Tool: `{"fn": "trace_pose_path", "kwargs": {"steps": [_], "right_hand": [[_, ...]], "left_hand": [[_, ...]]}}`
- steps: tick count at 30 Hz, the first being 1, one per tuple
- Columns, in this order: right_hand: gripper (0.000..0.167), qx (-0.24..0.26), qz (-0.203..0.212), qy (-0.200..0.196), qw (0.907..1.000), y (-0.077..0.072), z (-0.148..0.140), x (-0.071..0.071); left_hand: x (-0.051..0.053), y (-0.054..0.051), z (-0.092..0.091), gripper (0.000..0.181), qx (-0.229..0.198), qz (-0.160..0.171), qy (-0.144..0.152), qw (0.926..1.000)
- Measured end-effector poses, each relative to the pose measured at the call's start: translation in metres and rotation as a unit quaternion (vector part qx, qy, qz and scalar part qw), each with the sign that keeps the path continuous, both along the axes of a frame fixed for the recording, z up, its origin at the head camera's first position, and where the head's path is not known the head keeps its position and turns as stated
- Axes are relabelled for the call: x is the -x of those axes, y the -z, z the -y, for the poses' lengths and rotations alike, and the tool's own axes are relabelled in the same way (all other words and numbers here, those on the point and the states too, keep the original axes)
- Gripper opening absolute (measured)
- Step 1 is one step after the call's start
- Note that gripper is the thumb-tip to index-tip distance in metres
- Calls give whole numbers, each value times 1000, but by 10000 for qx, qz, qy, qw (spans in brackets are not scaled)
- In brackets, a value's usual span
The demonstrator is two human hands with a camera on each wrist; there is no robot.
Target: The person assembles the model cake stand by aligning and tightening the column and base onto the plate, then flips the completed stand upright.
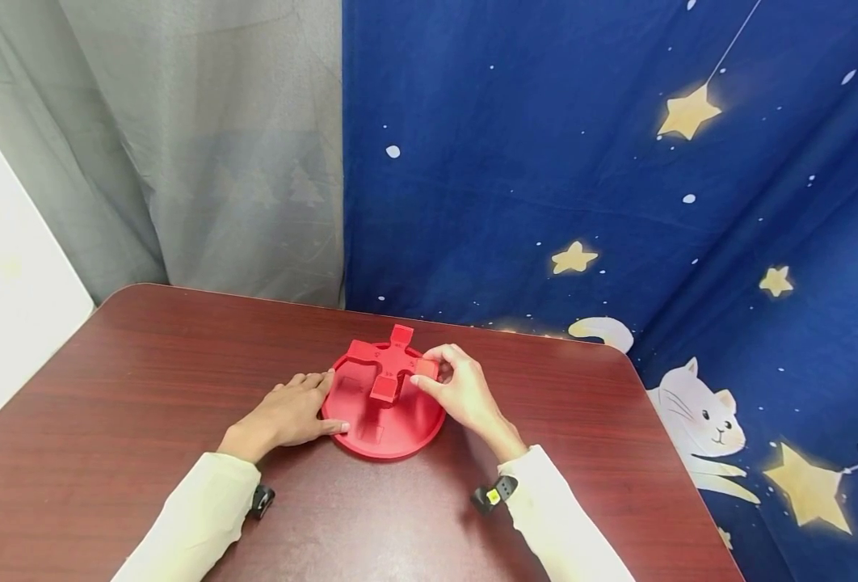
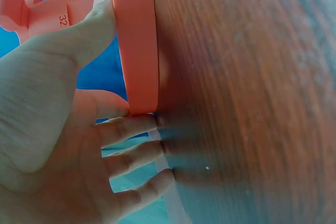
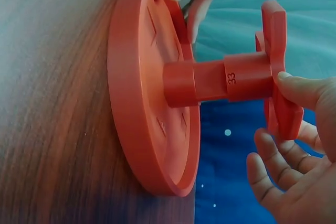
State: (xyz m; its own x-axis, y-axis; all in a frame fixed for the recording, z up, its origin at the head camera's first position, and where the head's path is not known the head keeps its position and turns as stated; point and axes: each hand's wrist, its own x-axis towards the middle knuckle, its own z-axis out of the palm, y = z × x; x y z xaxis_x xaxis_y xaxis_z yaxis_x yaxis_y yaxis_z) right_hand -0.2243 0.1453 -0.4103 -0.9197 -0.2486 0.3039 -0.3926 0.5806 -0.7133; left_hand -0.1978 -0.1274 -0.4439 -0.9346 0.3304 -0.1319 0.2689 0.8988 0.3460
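A red round base (image 1: 400, 443) with a raised rim lies on the table, and a short red post (image 3: 178, 85) rises from its middle. On the post sits a red four-armed cross-shaped piece (image 1: 397, 360); its collar bears the number 33 in the right wrist view and 32 in the left wrist view. My left hand (image 1: 291, 414) holds the base's left rim, thumb over the edge and the other fingers along the outside, some touching the table. With thumb and fingers, my right hand (image 1: 465, 392) pinches the right arm of the cross-shaped piece.
The dark red-brown wooden table (image 1: 145, 388) has a rounded far edge. Behind it hang a grey curtain (image 1: 254, 162) and a blue curtain (image 1: 509, 162) with stars and a white cat. A white surface (image 1: 7, 267) stands at the far left.
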Motion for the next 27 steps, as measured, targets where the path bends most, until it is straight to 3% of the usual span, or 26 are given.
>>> {"fn": "trace_pose_path", "kwargs": {"steps": [13, 16, 20, 27], "right_hand": [[32, -434, 102, 231, 9987, -4, 13, -14], [33, -94, 304, 132, 9994, -8, 8, -8], [33, 534, 456, -75, 9975, -13, -1, 12], [53, 448, 689, -877, 9928, -11, -4, 37]], "left_hand": [[1, 2, 4, 99, 44, -31, -47, 10000], [1, 2, 4, 99, 50, -50, -51, 10000], [1, 1, 3, 98, 35, -54, -48, 10000], [-1, 0, -1, 98, -10, -29, -44, 10000]]}}
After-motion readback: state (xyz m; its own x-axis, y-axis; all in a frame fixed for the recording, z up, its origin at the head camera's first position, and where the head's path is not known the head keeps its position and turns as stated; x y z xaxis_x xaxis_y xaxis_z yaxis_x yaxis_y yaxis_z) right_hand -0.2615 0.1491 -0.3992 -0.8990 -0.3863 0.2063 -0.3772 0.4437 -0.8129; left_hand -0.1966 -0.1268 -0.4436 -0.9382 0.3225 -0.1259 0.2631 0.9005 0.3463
